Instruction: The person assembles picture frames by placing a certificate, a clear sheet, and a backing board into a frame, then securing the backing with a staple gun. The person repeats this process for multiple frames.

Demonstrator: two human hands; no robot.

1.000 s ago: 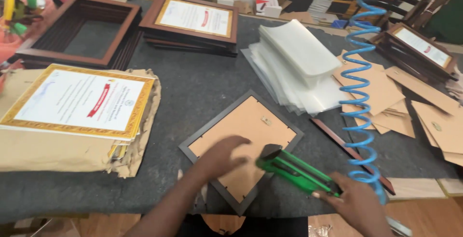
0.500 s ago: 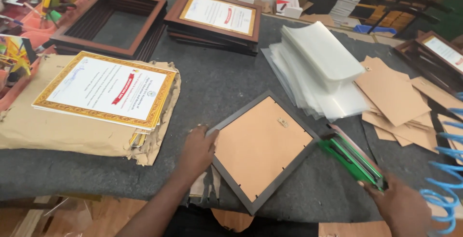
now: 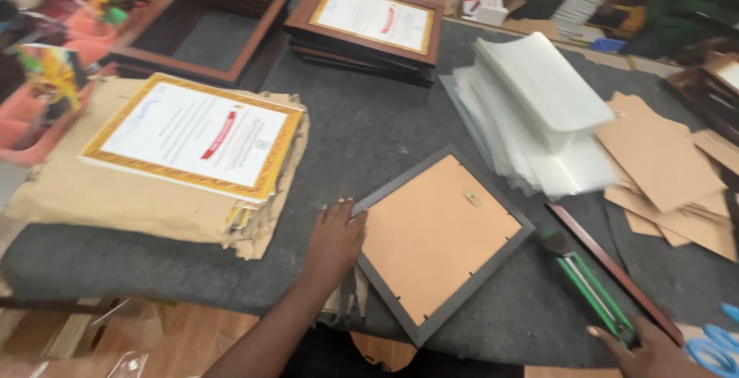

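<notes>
Better done with the left hand (image 3: 332,241) pressed flat on the near-left edge of the face-down picture frame (image 3: 441,237), fingers spread rather than closed on anything, to stop the frame from sliding on the grey surface (image 3: 362,128). Lay just right of that grip, touching it, tilted like a diamond, brown backing up. Farther right, right hand (image 3: 650,349) at the end of the green tool (image 3: 594,289); cannot tell whether closed round it.
</notes>
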